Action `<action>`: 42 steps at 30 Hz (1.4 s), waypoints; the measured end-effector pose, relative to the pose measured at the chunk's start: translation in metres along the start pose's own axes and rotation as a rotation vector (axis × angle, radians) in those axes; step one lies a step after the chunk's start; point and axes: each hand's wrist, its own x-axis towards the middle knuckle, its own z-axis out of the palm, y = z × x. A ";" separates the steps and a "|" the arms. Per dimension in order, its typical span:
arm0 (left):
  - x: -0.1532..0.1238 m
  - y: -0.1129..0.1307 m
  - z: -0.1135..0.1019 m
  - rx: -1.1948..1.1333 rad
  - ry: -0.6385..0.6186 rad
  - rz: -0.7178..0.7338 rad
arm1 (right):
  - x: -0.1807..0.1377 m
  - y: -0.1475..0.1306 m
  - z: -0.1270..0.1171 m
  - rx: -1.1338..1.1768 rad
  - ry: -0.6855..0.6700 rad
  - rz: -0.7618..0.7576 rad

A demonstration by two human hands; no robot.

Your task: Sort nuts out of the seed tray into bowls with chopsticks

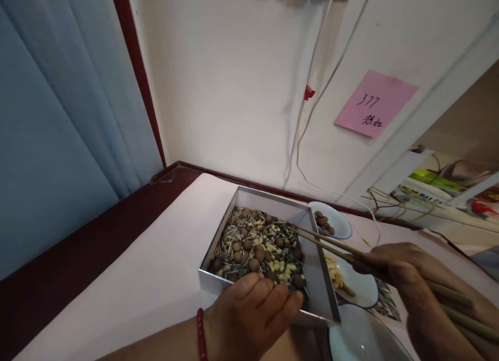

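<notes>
While the left hand (261, 305) curls over the near wall of the metal box (214, 283) on the pale tabletop, the right hand (417, 262) grasps two chopsticks (339, 244), their tips close together over striped seeds (234, 228), brown balls (254, 265) and pale kernels (288, 270) mixed in the box; whether they pinch anything, I can't tell. I'd keep the box braced, the tips even, and take a ball around its middle, since it would probably roll; kernels should sit better across their width. On the wall, a pink note (354, 111) reads "377" over two handwritten characters, perhaps "想如"; I can read no brand
</notes>
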 end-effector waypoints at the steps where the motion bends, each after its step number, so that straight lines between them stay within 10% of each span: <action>1: 0.000 0.000 0.000 0.000 0.002 0.002 | 0.004 -0.007 0.005 0.007 -0.048 -0.026; 24: 0.001 0.000 0.001 0.047 0.024 0.007 | 0.023 0.002 0.043 0.112 -0.327 -0.018; 42: 0.001 0.005 0.004 0.057 0.016 -0.037 | 0.024 0.003 0.052 0.102 -0.286 -0.089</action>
